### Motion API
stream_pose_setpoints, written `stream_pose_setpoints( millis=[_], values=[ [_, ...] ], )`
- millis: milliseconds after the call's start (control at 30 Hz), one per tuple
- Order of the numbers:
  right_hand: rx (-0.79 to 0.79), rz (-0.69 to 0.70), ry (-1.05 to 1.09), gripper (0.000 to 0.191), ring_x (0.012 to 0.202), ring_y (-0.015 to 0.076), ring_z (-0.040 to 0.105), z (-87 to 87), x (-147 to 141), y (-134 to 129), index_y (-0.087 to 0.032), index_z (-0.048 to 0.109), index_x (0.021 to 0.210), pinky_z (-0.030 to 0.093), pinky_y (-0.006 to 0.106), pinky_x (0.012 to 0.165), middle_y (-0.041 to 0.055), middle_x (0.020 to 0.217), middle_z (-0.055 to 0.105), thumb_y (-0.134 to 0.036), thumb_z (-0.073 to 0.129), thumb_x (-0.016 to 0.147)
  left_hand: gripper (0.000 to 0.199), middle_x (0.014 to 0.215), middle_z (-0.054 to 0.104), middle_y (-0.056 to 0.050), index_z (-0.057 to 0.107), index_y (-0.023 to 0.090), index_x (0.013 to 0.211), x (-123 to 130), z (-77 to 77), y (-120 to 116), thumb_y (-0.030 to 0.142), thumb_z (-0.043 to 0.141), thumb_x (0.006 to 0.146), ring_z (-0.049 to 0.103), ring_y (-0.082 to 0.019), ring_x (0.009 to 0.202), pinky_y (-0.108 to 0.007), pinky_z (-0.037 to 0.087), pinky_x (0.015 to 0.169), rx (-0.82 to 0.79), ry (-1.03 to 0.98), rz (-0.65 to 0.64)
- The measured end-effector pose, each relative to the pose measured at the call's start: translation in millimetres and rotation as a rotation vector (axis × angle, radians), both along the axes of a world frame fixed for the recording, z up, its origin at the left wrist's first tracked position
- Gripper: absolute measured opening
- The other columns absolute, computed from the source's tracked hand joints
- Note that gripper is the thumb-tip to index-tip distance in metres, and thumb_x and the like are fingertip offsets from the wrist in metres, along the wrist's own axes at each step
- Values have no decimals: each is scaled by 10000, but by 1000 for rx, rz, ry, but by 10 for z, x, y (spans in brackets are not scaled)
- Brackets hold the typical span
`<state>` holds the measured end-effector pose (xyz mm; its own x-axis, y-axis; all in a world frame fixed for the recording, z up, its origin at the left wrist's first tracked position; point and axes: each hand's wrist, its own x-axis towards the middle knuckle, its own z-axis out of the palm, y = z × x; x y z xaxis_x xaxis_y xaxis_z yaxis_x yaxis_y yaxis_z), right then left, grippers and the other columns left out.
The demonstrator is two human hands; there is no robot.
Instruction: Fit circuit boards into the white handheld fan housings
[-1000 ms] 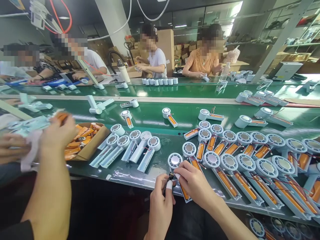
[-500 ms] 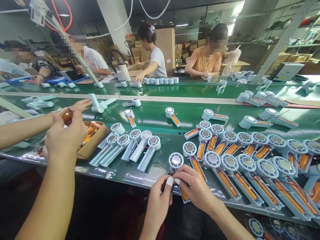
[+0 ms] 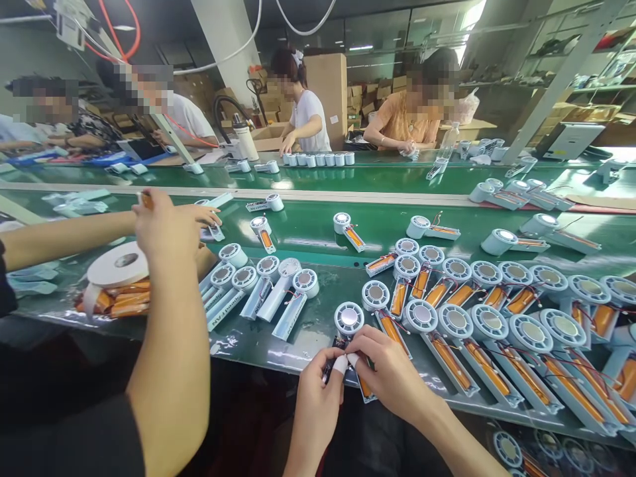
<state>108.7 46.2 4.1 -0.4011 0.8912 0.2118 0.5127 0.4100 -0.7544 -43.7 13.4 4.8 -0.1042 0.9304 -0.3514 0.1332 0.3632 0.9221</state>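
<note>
Both of my hands meet at the bench's front edge, their fingertips pinched together, with white covers on the thumbs. My left hand (image 3: 320, 391) is closed beside a small dark part (image 3: 339, 343), which looks like a circuit board. Closed too, my right hand (image 3: 385, 371) touches the left fingertips; whatever lies between them is too small to name. Just beyond the fingers stands the round head of a light-blue fan (image 3: 349, 319). Its handle with an orange battery (image 3: 366, 386) shows partly below my right hand.
Many open fans (image 3: 489, 324) with orange batteries crowd the right. Several fans (image 3: 268, 266) lie left of centre. At the left, a co-worker's arms (image 3: 171, 318) reach over a tape roll (image 3: 122, 264) and orange batteries (image 3: 130, 299). More fans sit on the green belt (image 3: 308, 228).
The co-worker's arms at the left have moved right, one hand reaching a fan on the belt. Belt fans have shifted slightly right. My hands stay nearly in place.
</note>
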Motion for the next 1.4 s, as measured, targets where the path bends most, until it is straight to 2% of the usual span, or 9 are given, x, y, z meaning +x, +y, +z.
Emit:
stream_pose_setpoints(
  millis=[233,567,667,767,900,1000,1133,1267,1400],
  values=[
    [134,-102,-27,201,736,159,612,-11,-69,40,-209,634,935,445,253,627,35,916,651,-62,502,896,439,664,617,36,525,197,1199,27,-1,-39,453,574,846,463,-107,451,-215,359,432,83,-8,91],
    [259,-160,-151,179,746,180,613,-78,-96,0,-214,612,938,400,267,607,37,908,648,-81,494,919,349,918,767,-100,677,165,1139,22,-80,-127,337,511,885,657,-170,551,-305,570,559,258,248,81],
    [285,-150,-177,179,740,183,612,-93,-86,-14,-214,606,939,393,275,603,39,909,644,-83,484,931,340,1056,781,-132,702,167,1134,12,-115,-130,268,491,888,753,-226,751,-323,621,652,361,337,55],
    [321,-116,-223,182,754,202,611,-78,-82,-23,-211,607,935,399,293,611,53,912,641,-87,474,941,337,1116,782,-127,725,178,1113,4,-175,-128,204,474,891,755,-269,1008,-358,626,834,509,460,35],
    [313,-92,-229,206,780,212,622,-60,-65,-6,-206,617,957,437,307,644,61,920,642,-91,447,962,336,1134,783,-113,739,188,1114,-26,-205,-106,188,473,910,747,-264,1058,-360,605,919,593,519,11],
    [231,-83,-127,213,812,196,645,-72,-13,32,-211,626,1031,488,294,685,56,965,652,-107,448,976,344,1130,785,-97,745,201,1126,-78,-129,-64,186,488,897,755,-261,1018,-357,617,882,535,458,-53],
    [134,15,-50,304,875,185,667,-83,75,79,-235,630,1185,527,283,753,60,1049,659,-111,429,995,326,1034,794,-90,762,214,1119,-164,-18,2,266,509,920,750,-211,758,-286,623,659,417,317,-143],
    [86,44,-14,274,880,180,672,-71,82,102,-238,675,1112,529,277,771,46,1018,673,-111,463,993,325,1013,782,-91,765,206,1126,-227,-46,42,339,545,927,684,-153,616,-252,587,606,360,218,-181],
    [78,21,-51,235,874,192,671,-14,64,114,-225,689,1031,534,286,750,49,977,684,-123,481,989,314,971,771,-72,754,207,1118,-233,-94,42,374,573,924,675,-150,620,-253,562,616,292,148,-180]
  ],
)
